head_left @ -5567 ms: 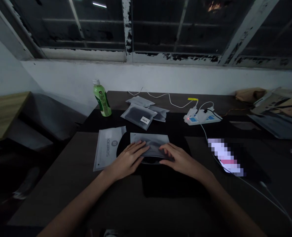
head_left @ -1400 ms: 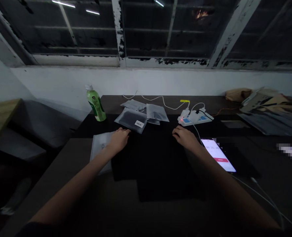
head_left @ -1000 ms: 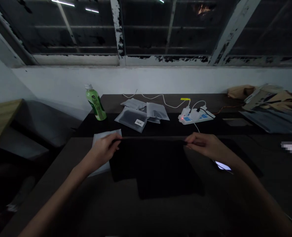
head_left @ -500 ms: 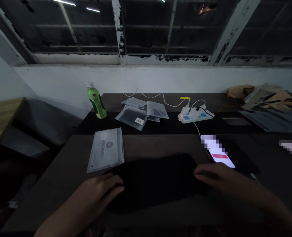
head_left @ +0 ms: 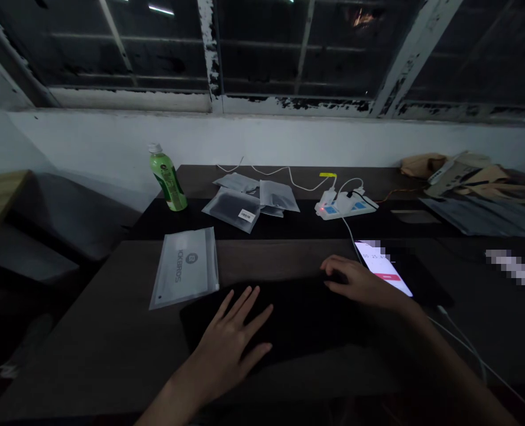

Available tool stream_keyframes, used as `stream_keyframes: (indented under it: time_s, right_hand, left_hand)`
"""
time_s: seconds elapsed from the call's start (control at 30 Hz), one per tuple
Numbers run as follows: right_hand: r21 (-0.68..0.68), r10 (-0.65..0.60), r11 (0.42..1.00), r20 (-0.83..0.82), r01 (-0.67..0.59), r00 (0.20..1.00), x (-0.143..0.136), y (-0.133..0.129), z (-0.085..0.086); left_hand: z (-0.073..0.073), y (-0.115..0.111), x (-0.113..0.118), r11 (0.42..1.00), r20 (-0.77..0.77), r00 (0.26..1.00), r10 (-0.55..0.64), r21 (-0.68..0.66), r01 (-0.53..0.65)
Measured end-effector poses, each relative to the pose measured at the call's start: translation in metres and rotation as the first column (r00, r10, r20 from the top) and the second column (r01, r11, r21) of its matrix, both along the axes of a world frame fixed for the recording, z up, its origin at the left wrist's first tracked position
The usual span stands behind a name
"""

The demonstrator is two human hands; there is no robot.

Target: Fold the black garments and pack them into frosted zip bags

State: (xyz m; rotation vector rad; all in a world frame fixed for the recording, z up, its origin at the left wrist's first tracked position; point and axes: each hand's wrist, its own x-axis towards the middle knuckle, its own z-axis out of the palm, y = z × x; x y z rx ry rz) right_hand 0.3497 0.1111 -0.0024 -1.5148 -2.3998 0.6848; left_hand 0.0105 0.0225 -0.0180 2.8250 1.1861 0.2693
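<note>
A dark black piece of cloth lies flat on the table in front of me; its folds and exact kind are lost in the low light. My left hand rests on its left part, palm down with the fingers spread. At the cloth's upper right edge, my right hand has its fingers curled toward the thumb, with a dark bit of the cloth between them. Just beyond the left hand lies a frosted zip bag with printed lettering.
Several clear bags lie farther back, near a green bottle. A white power strip with plugs and cables sits behind a lit phone. Brown packaging and grey bags are piled at the right.
My left hand has moved right and forward from the cloth's left edge, its fingers now spread on top. My right hand has shifted left and farther away, along the upper edge.
</note>
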Motion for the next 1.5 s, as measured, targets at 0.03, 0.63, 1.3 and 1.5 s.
stream_keyframes:
  time_s: [0.03, 0.63, 1.3, 1.5]
  right_hand:
    - [-0.021, -0.005, 1.0, -0.001, 0.005, 1.0, 0.0, 0.002, 0.007]
    - [-0.225, -0.396, 0.915, -0.342, 0.335, 0.852, -0.065, -0.065, 0.015]
    - [0.35, -0.396, 0.85, -0.066, 0.393, 0.916, -0.107, -0.066, 0.032]
    - [0.401, -0.119, 0.91, 0.011, 0.105, 0.993, -0.171, -0.098, 0.003]
  left_hand:
    - [0.0, 0.001, 0.001, 1.0, 0.007, 1.0, 0.007, -0.024, -0.007]
    - [0.015, -0.003, 0.004, 0.925, 0.223, 0.905, 0.362, 0.032, -0.378]
    - [0.021, -0.015, -0.034, 0.818, 0.413, 0.732, 0.543, -0.062, -0.572]
    - [0.028, -0.012, -0.017, 0.87, 0.416, 0.769, 0.485, -0.14, -0.473]
